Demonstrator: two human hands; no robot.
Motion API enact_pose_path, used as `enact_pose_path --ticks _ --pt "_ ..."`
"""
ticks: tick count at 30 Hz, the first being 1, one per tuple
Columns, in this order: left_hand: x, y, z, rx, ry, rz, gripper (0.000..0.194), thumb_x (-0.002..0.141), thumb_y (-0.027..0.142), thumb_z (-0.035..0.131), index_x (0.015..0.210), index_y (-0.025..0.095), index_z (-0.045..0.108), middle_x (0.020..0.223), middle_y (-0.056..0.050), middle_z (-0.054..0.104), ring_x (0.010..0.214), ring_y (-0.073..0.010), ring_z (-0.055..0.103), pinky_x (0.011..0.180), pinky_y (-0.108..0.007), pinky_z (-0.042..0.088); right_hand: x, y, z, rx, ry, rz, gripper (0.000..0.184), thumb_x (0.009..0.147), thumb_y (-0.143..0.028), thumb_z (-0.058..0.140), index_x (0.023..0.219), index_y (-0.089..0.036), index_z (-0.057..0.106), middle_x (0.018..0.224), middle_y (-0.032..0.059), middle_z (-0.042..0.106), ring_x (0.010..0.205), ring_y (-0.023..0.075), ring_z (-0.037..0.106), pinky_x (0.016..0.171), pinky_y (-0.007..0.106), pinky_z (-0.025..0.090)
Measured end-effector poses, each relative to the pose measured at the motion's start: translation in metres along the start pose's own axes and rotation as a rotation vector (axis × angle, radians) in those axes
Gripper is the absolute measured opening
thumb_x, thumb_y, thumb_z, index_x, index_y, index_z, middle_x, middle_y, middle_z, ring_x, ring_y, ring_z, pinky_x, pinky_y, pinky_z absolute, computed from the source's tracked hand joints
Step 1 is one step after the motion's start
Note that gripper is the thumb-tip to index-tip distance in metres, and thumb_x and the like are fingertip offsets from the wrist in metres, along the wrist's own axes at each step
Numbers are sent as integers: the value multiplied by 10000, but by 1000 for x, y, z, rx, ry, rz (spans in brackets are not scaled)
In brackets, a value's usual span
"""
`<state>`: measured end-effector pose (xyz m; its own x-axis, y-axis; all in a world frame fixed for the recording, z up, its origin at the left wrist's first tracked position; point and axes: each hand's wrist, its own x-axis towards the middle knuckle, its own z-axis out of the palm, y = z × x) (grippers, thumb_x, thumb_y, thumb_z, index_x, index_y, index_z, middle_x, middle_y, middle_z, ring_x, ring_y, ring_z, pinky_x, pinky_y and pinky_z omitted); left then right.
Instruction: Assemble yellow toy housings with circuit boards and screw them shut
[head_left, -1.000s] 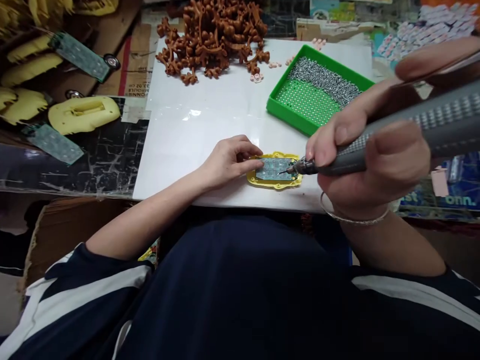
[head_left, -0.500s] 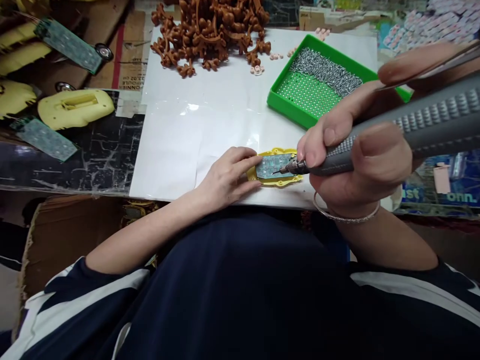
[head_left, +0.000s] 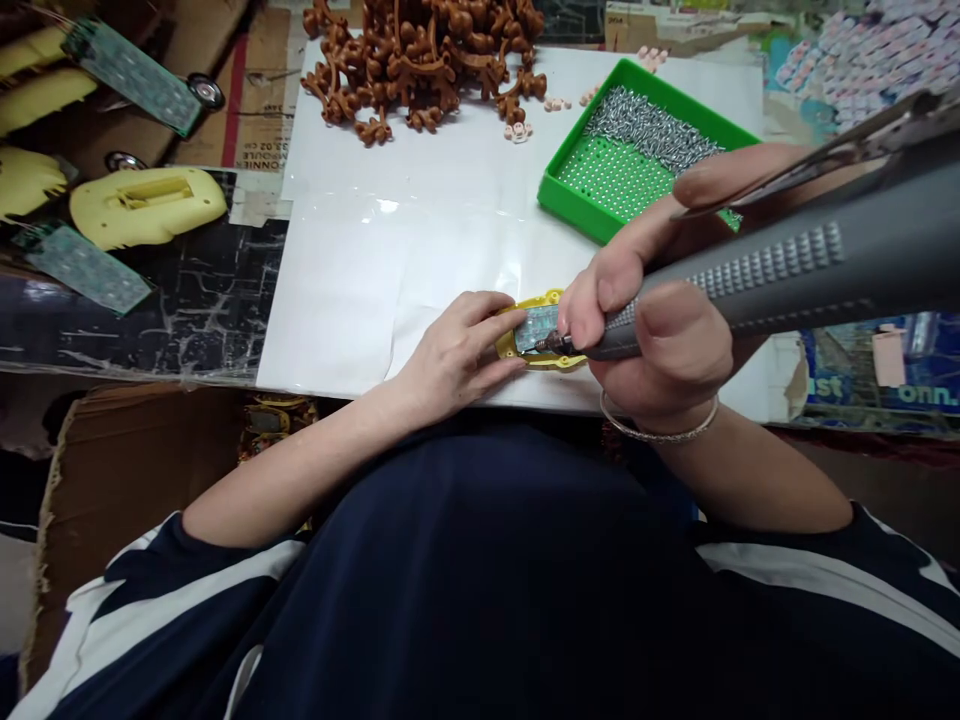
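My left hand [head_left: 469, 345] grips the left end of a yellow plastic housing [head_left: 553, 298], fingers on its upper side and thumb on the lower. A green circuit board [head_left: 536, 325] lies inside that housing. Wrapped in my right hand [head_left: 652, 340] is a grey electric screwdriver [head_left: 772, 280], slanting in from the right. Its thin bit points at the lower left edge of the board; whether a screw sits under the tip is too small to tell. My right fingers hide the housing's right end.
A green tray [head_left: 574, 210] of silver screws stands beyond my right hand. Brown plastic figures [head_left: 427, 70] are heaped at the back, near small pink pieces [head_left: 517, 132]. At left lie yellow shells [head_left: 146, 205] and wired circuit boards [head_left: 90, 268]. The table's front edge runs below my hands.
My right hand has moved left with the screwdriver, and the bit has shifted from the board's middle to its lower left edge. My left hand keeps its hold on the housing.
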<state>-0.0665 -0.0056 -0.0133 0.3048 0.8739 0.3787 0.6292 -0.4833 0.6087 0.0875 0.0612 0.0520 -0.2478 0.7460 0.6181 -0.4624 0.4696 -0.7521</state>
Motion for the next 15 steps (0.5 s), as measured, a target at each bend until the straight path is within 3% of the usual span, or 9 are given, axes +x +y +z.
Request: enact_pose_path --ticks 3,9,12,15 --pt "0 -1 1 -16 14 2 369 979 443 560 1267 216 598 1206 -119 622 1111 -221 602 943 -404 523 -3 3 1 -74 37 16 361 762 -439 771 1023 -350 538 667 -79 505 360 82 416 302 254 380" --pt "0 0 1 -26 18 -4 363 972 427 578 1260 208 592 1203 -132 627 1103 -234 607 916 -406 527 -12 10 -7 -233 25 134 501 751 -654 697 1100 -394 449 881 -17 583 524 157 566 426 327 477" --pt "-1 0 1 -32 36 25 341 970 400 584 1245 199 596 1202 -139 625 1098 -244 613 904 -414 529 -12 16 -15 -238 -43 182 548 705 -691 720 1074 -379 463 929 -3 596 558 164 584 455 346 497" --pt "-1 -2 3 -58 61 57 302 972 379 576 1214 201 607 1184 -140 621 1085 -244 614 889 -411 533 -11 21 -22 -274 -133 249 553 655 -760 714 948 -339 508 824 -2 583 558 176 568 472 374 513"
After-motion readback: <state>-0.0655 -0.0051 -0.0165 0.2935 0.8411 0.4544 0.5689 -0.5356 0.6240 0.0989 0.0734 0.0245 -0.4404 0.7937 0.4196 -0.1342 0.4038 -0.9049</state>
